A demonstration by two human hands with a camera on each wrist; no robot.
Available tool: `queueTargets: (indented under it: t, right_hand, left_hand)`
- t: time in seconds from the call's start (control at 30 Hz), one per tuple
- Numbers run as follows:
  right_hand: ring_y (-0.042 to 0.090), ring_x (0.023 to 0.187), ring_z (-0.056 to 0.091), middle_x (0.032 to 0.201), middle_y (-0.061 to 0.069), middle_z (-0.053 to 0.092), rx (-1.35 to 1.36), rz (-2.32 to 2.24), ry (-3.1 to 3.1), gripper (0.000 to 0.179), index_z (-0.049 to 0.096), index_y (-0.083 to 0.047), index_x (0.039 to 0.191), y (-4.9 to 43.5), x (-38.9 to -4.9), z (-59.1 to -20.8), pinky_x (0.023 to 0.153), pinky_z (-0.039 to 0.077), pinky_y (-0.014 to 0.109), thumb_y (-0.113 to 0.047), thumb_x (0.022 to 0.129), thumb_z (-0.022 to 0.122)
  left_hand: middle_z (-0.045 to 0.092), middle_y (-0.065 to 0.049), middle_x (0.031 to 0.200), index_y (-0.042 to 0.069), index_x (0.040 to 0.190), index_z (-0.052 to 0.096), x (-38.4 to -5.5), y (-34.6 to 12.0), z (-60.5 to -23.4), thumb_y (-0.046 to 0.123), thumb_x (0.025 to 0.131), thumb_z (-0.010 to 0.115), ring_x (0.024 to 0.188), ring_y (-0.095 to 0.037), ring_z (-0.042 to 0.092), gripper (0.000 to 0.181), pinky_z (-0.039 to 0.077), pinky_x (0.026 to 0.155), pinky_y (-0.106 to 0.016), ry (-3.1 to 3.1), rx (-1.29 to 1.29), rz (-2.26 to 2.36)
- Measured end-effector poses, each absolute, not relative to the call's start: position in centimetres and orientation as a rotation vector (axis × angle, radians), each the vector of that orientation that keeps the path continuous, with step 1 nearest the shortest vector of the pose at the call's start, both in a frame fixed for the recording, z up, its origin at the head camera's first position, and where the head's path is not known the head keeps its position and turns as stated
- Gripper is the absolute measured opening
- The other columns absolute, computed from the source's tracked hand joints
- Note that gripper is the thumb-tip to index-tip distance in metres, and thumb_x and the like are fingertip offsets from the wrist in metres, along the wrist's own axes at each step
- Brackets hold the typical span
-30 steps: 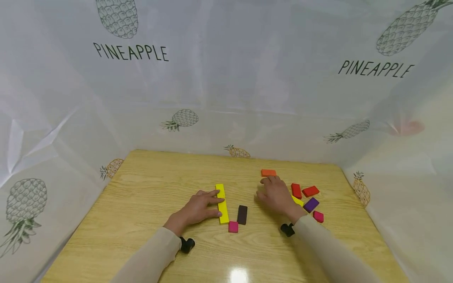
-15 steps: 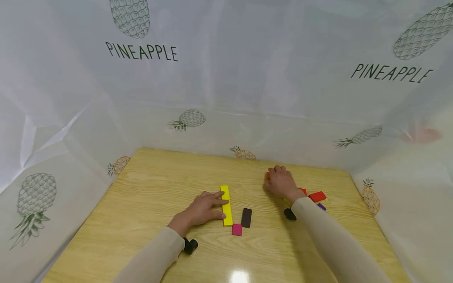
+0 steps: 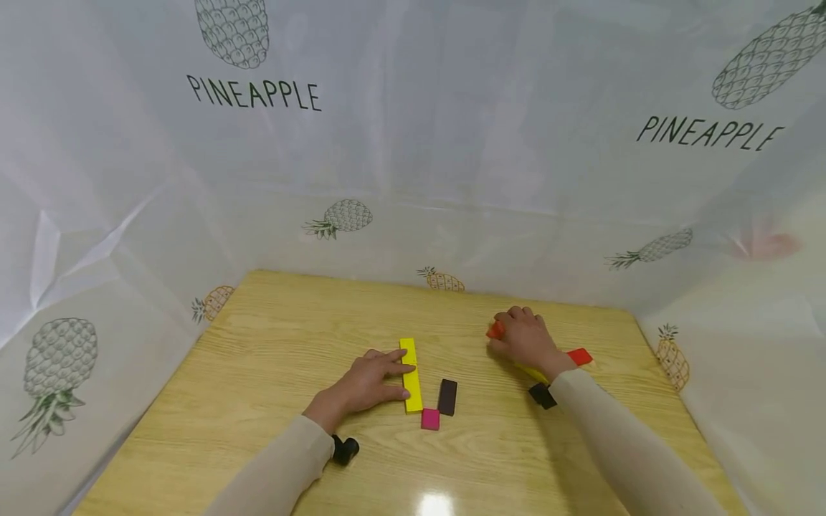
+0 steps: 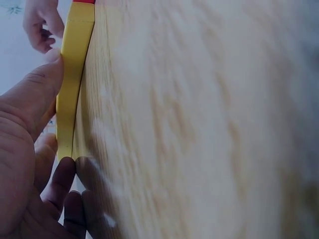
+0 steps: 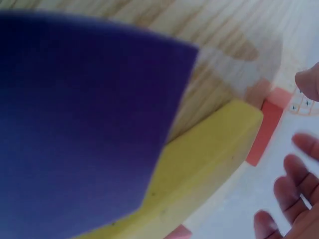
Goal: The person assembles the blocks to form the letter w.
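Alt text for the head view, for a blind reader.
A person's left hand rests on two yellow blocks laid end to end; the right hand is at an orange-red block, its grip unclear. A pink block and a dark block lie nearby on the wooden table, before a pineapple-print sheet.

Light wood-grain flat-topped table (image 3: 310, 308), glare spot (image 3: 435, 504) at the near side. Shiny white creased sheet (image 3: 413, 129) behind it and along both sides. Printed on sheet: dark-green outlined pineapples (image 3: 234, 32), smaller orange ones (image 3: 445, 282), dark "PINEAPPLE" lettering (image 3: 254, 94) twice. Blurry reddish patch (image 3: 768, 246), right side.
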State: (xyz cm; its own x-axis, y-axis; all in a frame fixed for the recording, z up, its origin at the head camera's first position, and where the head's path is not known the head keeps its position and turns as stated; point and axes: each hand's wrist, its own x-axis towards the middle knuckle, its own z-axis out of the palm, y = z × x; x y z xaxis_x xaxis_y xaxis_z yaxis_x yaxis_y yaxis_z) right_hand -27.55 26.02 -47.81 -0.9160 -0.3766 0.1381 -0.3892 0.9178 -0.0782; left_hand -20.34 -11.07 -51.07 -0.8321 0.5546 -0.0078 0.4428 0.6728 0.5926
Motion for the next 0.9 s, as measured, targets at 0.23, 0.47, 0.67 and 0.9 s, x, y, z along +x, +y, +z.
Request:
queueTargets:
  t: [0.23,0.47,0.67,0.9]
  right_hand:
    - [0.052,0.126,0.049,0.139,0.031,0.056,0.366,0.122,-3.067,0.078,0.059,0.006,0.141,26.46,-28.0,-47.81,0.101,0.04,0.071,-0.057,0.096,0.067]
    - [0.048,0.115,0.051,0.127,0.029,0.06,0.356,0.125,-3.071,0.073,0.063,0.007,0.129,26.48,-28.18,-48.05,0.097,0.04,0.068,-0.057,0.094,0.068]
    - [0.043,0.102,0.052,0.11,0.024,0.06,0.392,0.118,-3.066,0.058,0.063,0.004,0.111,26.33,-28.24,-47.88,0.09,0.042,0.063,-0.05,0.095,0.069]
    - [0.041,0.1,0.051,0.105,0.02,0.056,0.444,0.13,-2.992,0.05,0.058,0.002,0.109,26.13,-28.34,-47.93,0.087,0.043,0.059,-0.042,0.091,0.073]
  left_hand:
    - [0.043,-0.002,0.167,0.025,0.146,0.067,-20.19,-11.05,-51.1,0.046,0.098,0.074,0.142,-0.03,0.045,0.053,0.035,0.114,-0.06,2.696,0.808,0.889]
    - [0.043,-0.003,0.168,0.025,0.146,0.067,-20.15,-10.96,-51.02,0.045,0.097,0.075,0.141,-0.031,0.045,0.053,0.035,0.113,-0.061,2.693,0.812,0.897]
    - [0.043,-0.003,0.168,0.025,0.146,0.067,-20.16,-10.95,-51.0,0.045,0.098,0.075,0.143,-0.031,0.044,0.053,0.034,0.115,-0.061,2.699,0.803,0.892]
    - [0.044,-0.003,0.167,0.023,0.145,0.068,-20.21,-11.12,-51.1,0.045,0.098,0.075,0.143,-0.032,0.045,0.053,0.035,0.113,-0.062,2.701,0.814,0.904]
